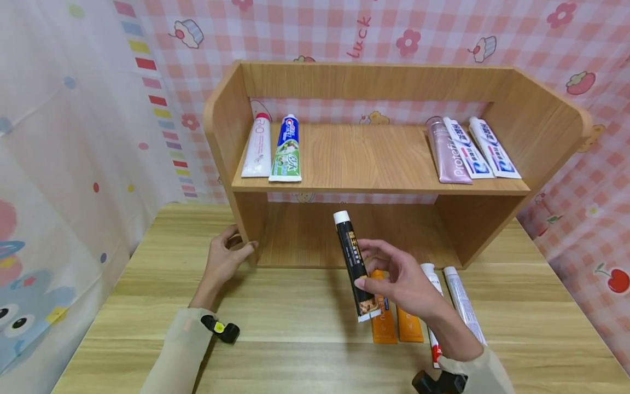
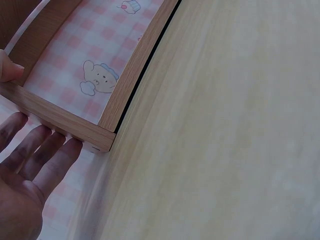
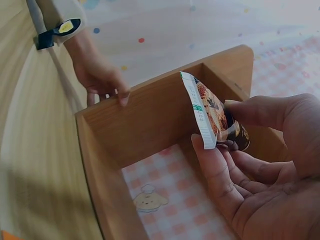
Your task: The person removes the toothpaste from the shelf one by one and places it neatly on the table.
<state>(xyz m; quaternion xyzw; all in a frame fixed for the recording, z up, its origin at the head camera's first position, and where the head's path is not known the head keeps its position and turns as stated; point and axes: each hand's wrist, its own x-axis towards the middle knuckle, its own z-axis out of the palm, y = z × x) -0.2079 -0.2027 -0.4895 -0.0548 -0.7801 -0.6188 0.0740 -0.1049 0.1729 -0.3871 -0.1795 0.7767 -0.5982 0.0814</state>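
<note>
My right hand (image 1: 403, 279) pinches a black toothpaste tube (image 1: 350, 251) with a white cap, held tilted in front of the lower level of a wooden shelf (image 1: 374, 194). The right wrist view gives its flat white crimped end (image 3: 199, 112) between thumb and fingers. At the shelf's left side panel, my left hand (image 1: 223, 260) grips the front edge. In the left wrist view, the thumb (image 2: 9, 70) lies on one face of that panel and the fingers (image 2: 52, 160) on the other.
Upper level: a white tube (image 1: 257, 148) and a blue-green tube (image 1: 287, 150) at left; a purple tube (image 1: 445, 156) and two white-blue tubes (image 1: 470, 150) at right. On the table (image 1: 295, 328), below my right hand, lie two orange tubes (image 1: 386, 328), a white-red tube (image 1: 433, 276) and a silvery tube (image 1: 462, 301).
</note>
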